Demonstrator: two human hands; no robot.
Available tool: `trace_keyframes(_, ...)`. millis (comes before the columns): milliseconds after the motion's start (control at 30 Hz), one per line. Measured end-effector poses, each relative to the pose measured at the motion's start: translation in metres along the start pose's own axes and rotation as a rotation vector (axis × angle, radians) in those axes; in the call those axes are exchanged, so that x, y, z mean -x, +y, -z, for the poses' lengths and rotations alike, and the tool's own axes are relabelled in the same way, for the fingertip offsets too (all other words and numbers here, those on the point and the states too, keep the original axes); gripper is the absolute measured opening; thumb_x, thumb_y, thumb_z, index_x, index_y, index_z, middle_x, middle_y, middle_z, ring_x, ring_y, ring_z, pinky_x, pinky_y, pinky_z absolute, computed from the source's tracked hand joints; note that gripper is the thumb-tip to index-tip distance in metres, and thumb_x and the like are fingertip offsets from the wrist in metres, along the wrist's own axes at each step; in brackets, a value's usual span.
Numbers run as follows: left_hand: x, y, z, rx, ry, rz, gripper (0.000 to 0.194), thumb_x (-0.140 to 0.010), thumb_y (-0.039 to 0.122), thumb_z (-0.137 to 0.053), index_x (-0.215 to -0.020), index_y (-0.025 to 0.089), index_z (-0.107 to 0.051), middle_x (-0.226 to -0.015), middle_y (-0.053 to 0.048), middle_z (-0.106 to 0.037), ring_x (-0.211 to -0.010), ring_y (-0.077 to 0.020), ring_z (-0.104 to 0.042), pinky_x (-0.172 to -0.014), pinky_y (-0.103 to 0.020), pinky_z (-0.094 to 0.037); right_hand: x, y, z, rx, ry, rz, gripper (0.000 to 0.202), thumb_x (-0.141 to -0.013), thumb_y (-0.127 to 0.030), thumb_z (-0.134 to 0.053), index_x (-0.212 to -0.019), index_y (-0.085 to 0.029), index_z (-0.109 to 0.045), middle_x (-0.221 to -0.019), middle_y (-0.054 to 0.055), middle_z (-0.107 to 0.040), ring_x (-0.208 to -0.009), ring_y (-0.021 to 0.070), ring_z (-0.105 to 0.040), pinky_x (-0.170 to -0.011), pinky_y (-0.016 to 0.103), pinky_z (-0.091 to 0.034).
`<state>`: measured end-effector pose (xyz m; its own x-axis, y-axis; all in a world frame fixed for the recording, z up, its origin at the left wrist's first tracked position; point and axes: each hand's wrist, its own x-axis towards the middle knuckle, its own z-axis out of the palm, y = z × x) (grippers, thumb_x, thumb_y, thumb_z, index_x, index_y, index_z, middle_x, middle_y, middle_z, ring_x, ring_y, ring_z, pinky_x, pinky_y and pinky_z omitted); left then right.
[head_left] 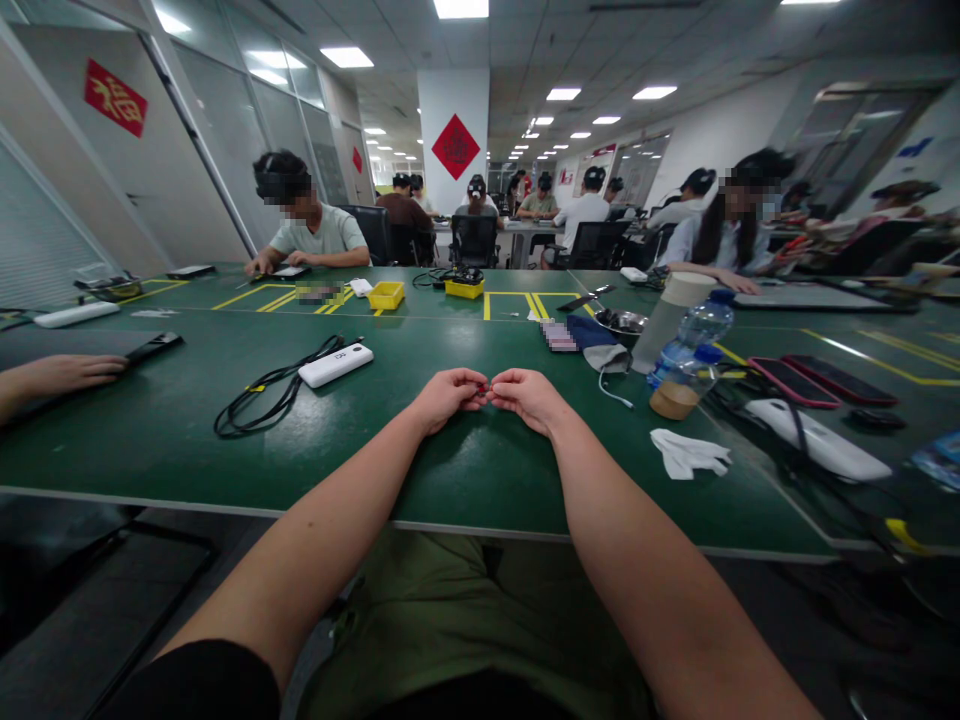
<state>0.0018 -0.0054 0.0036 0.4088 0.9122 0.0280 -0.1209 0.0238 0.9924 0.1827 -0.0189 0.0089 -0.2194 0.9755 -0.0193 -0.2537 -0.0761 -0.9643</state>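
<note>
Surface, one: a green table (150, 450) with yellow tape lines; on its left part, from my camera, a white power bank (336, 367) beside a coiled black cable (259, 408); farther back, two yellow trays (387, 295) (464, 289); to the right, a metal bowl (621, 321), two plastic bottles (699, 325) (685, 385) and a crumpled white cloth (688, 454). Room: ceiling light panels, a pale column (452, 100) bearing a red diamond sign (455, 147), several people seated at tables beyond. Cut off: at the left edge, another person's hand (90, 371) on a dark flat item. Hard to make out: the contents of the trays, and what my two hands have between them, mostly covered by fingers. Item in hand, one: a small red piece (484, 389), above the table near its middle, between the left hand (452, 397) and the right hand (531, 398). Left fingertips: closed on it. Right fingertips: drawn in at its side; whether they clamp it I cannot tell. Appearance: a reddish speck, its shape and material too small for me to read.
</note>
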Motion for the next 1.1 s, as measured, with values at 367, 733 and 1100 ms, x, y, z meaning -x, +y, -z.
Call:
trace_keyframes(367,0.0009,0.0031,-0.0025,0.061,0.04,0.042,0.025,-0.076,0.001,-0.054,-0.097,0.009,-0.064,-0.079,-0.009,-0.069,-0.07,-0.0122,-0.067,-0.069,-0.023,-0.055,0.0031,-0.004,-0.0007,-0.031,-0.005,-0.047,0.013,-0.075,-0.001,-0.055,-0.079,-0.011,-0.061,-0.072,0.01,-0.07,-0.07,0.017,-0.069,-0.069,0.029,-0.057)
trace_keyframes(733,0.0016,0.001,-0.0022,0.049,0.025,0.026,0.028,-0.072,0.006,-0.064,-0.1,0.011,-0.064,-0.082,-0.008,-0.069,-0.067,-0.0116,-0.066,-0.073,-0.027,-0.055,0.0005,-0.0006,0.0001,-0.026,-0.01,-0.021,0.014,-0.071,0.0,-0.062,-0.077,-0.012,-0.062,-0.074,0.008,-0.071,-0.071,0.016,-0.069,-0.07,0.027,-0.057)
trace_keyframes(1100,0.0008,0.0017,-0.0027,0.016,0.038,0.024,0.025,-0.074,0.005,-0.061,-0.099,0.01,-0.063,-0.077,-0.008,-0.069,-0.069,-0.0122,-0.066,-0.071,-0.025,-0.054,-0.001,0.0015,0.001,-0.027,-0.015,-0.014,0.012,-0.071,-0.004,-0.065,-0.079,-0.012,-0.062,-0.074,0.008,-0.07,-0.07,0.0158,-0.069,-0.071,0.027,-0.057)
